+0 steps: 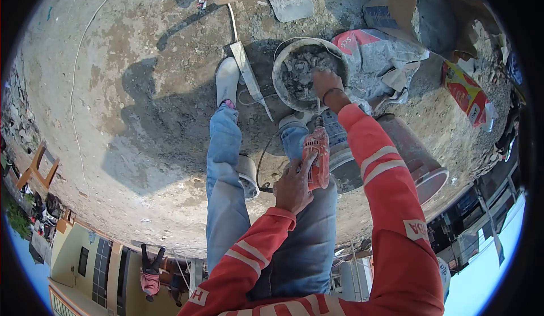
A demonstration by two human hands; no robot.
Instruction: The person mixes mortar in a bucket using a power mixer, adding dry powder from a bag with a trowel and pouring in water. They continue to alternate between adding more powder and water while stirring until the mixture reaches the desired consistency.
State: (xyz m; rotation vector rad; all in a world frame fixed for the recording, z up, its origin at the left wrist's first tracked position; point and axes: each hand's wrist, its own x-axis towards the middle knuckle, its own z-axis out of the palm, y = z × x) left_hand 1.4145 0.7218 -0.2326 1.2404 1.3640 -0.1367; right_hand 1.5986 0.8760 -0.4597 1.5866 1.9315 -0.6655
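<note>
My left hand (pixel 294 185) is wrapped round a red power drill (pixel 317 156), held over my right thigh. Its long shaft (pixel 318 112) points away from me, toward the rim of a bucket (pixel 279 72) of lumpy grey wet mix (pixel 300 69). My right hand (pixel 327 81) is over the right part of the bucket, its fingers curled down at the mix. The fingertips are hidden, so I cannot make out what they hold. A dark band circles the right wrist.
A crumpled cement bag (pixel 377 61) lies right of the bucket, with a large paper sack (pixel 391 15) beyond. Buckets (pixel 416 157) lie close by my right leg. A long flat strip (pixel 246 69) lies by my left boot (pixel 228 81). A cable (pixel 72 95) crosses the ground. Another person (pixel 151 270) stands far behind.
</note>
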